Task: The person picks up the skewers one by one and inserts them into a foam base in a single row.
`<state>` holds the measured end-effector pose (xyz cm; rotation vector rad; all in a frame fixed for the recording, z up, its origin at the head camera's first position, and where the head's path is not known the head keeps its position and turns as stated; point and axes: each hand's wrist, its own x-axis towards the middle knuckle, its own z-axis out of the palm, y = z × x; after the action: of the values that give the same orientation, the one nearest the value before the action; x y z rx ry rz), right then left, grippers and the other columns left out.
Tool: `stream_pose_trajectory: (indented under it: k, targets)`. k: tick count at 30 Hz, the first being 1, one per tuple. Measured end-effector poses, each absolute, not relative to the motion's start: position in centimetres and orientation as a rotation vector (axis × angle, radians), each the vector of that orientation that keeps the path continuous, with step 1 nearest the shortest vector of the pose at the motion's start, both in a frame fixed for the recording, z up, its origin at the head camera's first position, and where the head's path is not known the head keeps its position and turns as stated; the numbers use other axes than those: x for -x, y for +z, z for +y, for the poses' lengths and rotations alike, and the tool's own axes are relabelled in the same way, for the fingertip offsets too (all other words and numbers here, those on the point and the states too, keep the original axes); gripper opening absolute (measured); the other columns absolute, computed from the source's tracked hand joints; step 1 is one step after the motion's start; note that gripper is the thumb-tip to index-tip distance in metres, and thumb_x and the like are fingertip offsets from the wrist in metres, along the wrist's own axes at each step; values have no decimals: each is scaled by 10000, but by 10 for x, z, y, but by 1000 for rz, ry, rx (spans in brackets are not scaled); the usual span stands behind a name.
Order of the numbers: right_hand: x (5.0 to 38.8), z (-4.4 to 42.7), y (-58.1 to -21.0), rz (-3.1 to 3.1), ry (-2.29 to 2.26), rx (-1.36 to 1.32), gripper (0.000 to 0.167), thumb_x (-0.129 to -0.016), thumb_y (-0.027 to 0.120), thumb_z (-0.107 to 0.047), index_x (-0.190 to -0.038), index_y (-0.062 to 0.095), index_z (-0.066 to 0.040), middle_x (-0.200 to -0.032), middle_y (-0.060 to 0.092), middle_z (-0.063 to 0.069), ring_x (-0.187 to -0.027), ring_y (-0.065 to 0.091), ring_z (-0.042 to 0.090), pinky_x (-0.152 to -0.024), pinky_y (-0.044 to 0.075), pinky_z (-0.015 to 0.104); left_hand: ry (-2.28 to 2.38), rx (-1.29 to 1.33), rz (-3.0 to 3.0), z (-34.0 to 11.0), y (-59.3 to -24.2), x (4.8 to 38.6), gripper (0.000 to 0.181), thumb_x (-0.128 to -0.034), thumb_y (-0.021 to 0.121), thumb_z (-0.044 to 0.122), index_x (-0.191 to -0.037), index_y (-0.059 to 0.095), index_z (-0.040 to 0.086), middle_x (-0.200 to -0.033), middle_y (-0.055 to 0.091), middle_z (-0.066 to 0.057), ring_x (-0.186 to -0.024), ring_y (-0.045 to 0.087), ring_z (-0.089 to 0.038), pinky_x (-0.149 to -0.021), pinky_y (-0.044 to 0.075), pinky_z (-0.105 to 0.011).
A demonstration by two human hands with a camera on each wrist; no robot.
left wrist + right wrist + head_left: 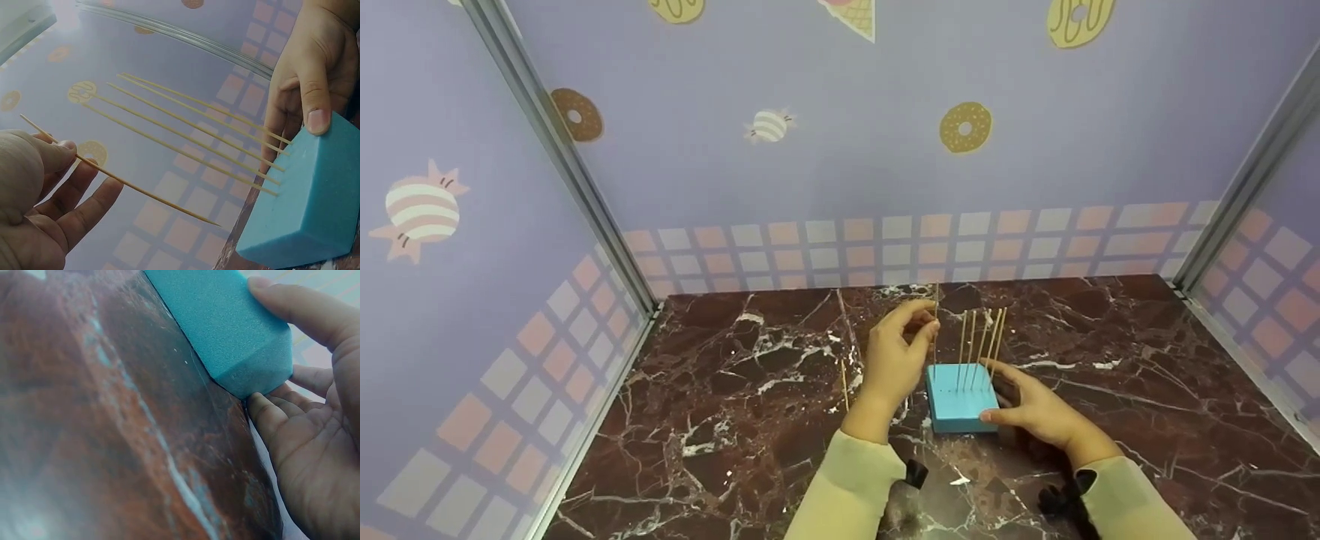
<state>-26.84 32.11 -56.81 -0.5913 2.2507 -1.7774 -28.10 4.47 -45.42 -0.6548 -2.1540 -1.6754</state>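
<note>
A light-blue foam block (962,405) sits on the table, with several thin wooden skewers (185,118) standing in a row in its top. My left hand (894,352) pinches another wooden skewer (146,194) between thumb and fingers, held upright over the block's left side. In the left wrist view this skewer's pointed tip is apart from the block. My right hand (1039,409) grips the block at its right side. Its thumb (298,306) presses near the top front edge, and the other fingers lie along the side, partly hidden in the head view.
More skewers (844,386) lie on the table left of my left forearm. The dark red marbled table (720,480) is bounded by a patterned back wall (855,172) and side panels in metal frames (570,172). White specks dot the tabletop.
</note>
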Motion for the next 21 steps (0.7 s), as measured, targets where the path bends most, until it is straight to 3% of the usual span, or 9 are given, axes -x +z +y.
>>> stream_pose_trajectory:
  k: [6, 12, 21]
  targets:
    - [269, 321, -570, 2234, -1795, 615, 1044, -980, 857, -29, -1735, 158, 151, -1752, 265, 460, -1633, 271, 664, -1133, 506, 130, -1664, 643, -2188, 50, -461, 284, 261, -1077, 756, 84, -1336, 777, 112, -1102, 793, -83, -887, 733, -66, -780, 668, -221]
    - [270, 322, -568, 2241, -1795, 621, 1051, -968, 856, -9, -1731, 153, 160, -1770, 223, 459, -1638, 251, 664, -1146, 489, 117, -1693, 662, -2189, 55, -465, 286, 250, -1075, 751, 69, -1321, 775, 103, -1091, 780, -99, -852, 697, -27, -759, 666, -224]
    - [268, 322, -566, 2257, -1750, 573, 1066, -983, 861, -64, -1753, 147, 120, -1830, 114, 402, -1683, 167, 622, -1198, 428, 128, -1611, 704, -2207, 60, -471, 285, 254, -1088, 742, 101, -1338, 784, 120, -1132, 812, -73, -932, 740, -80, -822, 645, -210]
